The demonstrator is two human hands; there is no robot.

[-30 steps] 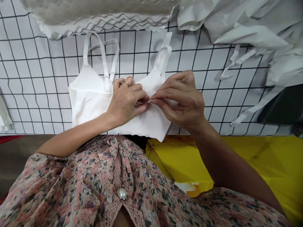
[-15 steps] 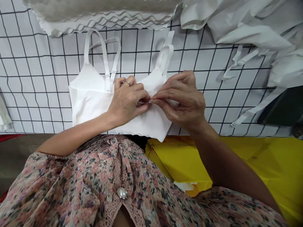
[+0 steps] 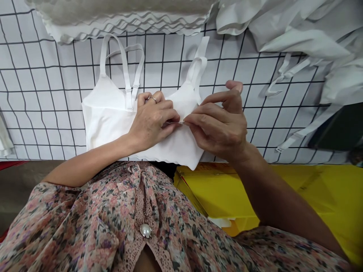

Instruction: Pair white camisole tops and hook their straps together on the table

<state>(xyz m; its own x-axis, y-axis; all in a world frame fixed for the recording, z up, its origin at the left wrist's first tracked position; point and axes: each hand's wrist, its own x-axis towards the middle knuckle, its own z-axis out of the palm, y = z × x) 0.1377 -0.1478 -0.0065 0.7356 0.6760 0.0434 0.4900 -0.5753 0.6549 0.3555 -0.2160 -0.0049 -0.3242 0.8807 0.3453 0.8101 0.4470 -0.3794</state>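
Observation:
A white bra (image 3: 104,124) with adjustable shoulder straps lies flat across the table's near edge. My left hand (image 3: 154,117), wearing a ring, rests on its middle, thumb and forefinger pinched together on the cloth. Between the two hands runs a thin pale strand (image 3: 176,122) like a thread; its exact kind is too fine to make out. My right hand (image 3: 219,121) pinches the strand's right end over the right half of the bra, its other fingers loosely curled and the little finger raised. Most of the bra's centre is hidden under my left hand.
A stack of white pieces with wavy edges (image 3: 124,24) lies at the back. More white garments with straps (image 3: 306,41) are heaped at the right, beside a dark flat object (image 3: 337,128). Below the grid-patterned tablecloth (image 3: 36,87), a yellow bin (image 3: 221,192) stands at the right.
My right hand has shifted slightly right, away from my left hand, and its little finger has lifted. My left hand and the bra stay almost still.

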